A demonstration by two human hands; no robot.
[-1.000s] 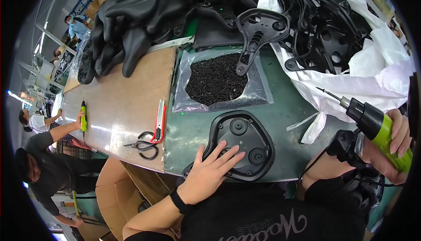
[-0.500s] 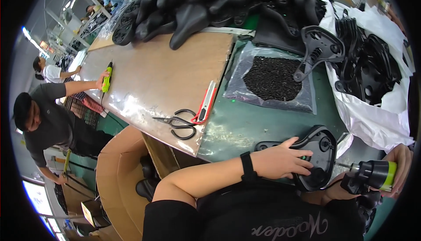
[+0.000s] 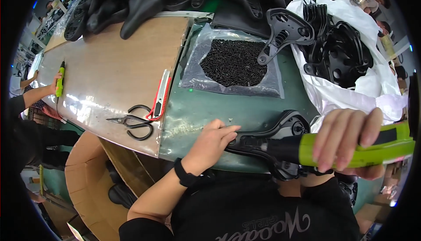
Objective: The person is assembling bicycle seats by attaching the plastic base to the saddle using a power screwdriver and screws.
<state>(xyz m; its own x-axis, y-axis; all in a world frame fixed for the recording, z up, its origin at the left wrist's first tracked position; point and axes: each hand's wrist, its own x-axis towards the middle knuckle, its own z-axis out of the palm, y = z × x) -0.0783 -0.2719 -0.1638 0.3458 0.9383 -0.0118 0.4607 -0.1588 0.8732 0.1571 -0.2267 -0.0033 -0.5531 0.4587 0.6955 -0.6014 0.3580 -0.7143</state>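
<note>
A black bicycle saddle (image 3: 287, 127) lies underside up at the table's near edge, its narrow end toward the left. My left hand (image 3: 208, 147) is closed at that narrow end, fingertips against it; whether a screw is also between the fingers is hidden. In my right hand (image 3: 346, 138) is a green and black electric screwdriver (image 3: 309, 150), held nearly level. Its black front reaches over the saddle toward my left fingertips, and its tip is hard to make out. The tool hides part of the saddle's underside.
Beyond the saddle lies a plastic bag of black screws (image 3: 234, 61), with a black saddle base (image 3: 287, 28) on its edge. Scissors (image 3: 136, 122) and a red cutter (image 3: 162, 94) lie left. Saddles (image 3: 142, 4) pile at the back. A white sack (image 3: 315, 87) holds more bases. A co-worker's hand (image 3: 57, 83) holds another screwdriver.
My right hand has swung the screwdriver leftward over the saddle. My left hand has moved from the saddle's wide part to its narrow end, its spread fingers now drawn together. The view has shifted.
</note>
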